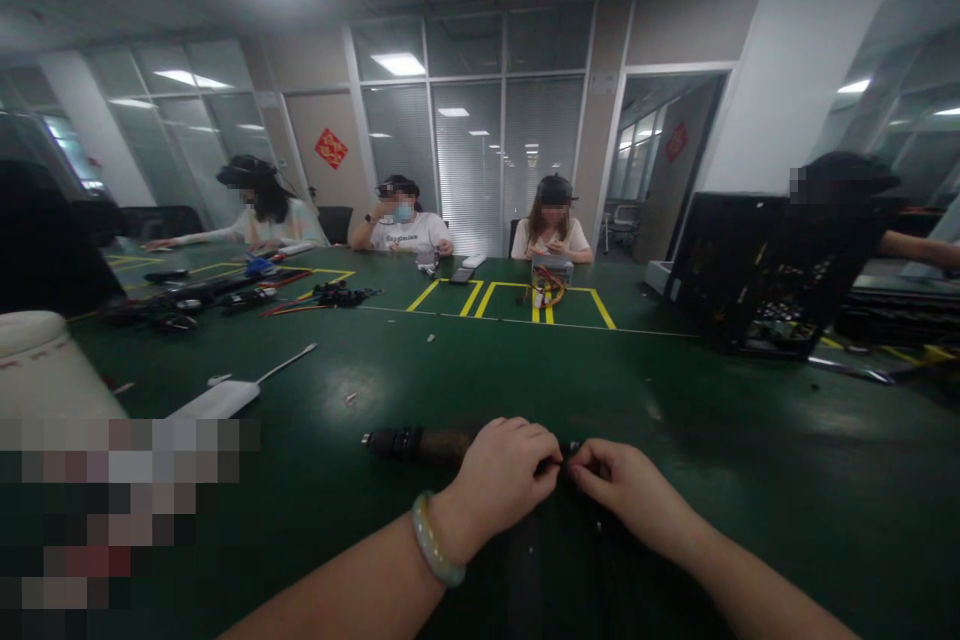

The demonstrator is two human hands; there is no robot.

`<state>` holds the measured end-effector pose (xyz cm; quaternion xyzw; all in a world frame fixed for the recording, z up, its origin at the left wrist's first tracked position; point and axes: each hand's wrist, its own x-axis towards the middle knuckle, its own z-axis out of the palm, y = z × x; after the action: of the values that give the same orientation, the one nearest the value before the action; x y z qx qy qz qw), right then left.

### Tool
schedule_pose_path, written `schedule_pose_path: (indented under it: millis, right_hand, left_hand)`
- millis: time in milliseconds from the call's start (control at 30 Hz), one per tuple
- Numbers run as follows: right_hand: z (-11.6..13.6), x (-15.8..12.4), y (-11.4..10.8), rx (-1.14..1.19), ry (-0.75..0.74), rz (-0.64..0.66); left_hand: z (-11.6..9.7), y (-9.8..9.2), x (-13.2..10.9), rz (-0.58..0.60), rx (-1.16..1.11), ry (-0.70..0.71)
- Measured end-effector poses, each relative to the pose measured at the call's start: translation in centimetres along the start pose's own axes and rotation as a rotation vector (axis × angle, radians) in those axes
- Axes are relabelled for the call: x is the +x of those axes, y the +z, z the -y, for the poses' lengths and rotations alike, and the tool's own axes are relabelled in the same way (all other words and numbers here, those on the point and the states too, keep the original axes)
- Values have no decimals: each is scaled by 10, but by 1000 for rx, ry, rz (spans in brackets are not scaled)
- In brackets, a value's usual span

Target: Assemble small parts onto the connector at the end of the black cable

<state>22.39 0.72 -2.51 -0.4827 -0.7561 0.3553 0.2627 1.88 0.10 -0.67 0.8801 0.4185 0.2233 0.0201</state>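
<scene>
My left hand [504, 468], with a jade-like bangle on the wrist, is closed in a pinch near the front middle of the green table. Just to its right, my right hand [626, 488] pinches too, its fingertips almost meeting those of the left. A small dark piece seems to lie between the fingertips; its kind is not clear. Behind my left hand lies a dark electric screwdriver [435, 447], its nose pointing left and its other end hidden by the hand. Dark long shapes below my hands blend into the tabletop.
A white adapter with a short cable [221, 401] and a white container [45, 360] are at left. Dark cables [187, 305] lie beyond. A power supply with coloured wires [553, 272] and a black computer case [724, 270] stand farther back. Several people sit around the table [337, 540].
</scene>
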Motion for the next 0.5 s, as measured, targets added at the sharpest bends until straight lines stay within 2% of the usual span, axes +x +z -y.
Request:
schedule_pose_path:
  millis: [133, 333, 500]
  right_hand:
    - [-2, 0, 2, 35, -3, -8]
    - [-1, 1, 8, -53, -24, -121]
    - [-2, 3, 13, -55, 27, -158]
  left_hand:
    - [-2, 0, -1, -7, 24, 11]
    - [-6, -3, -4, -46, 62, 41]
    - [-10, -6, -7, -22, 81, 47]
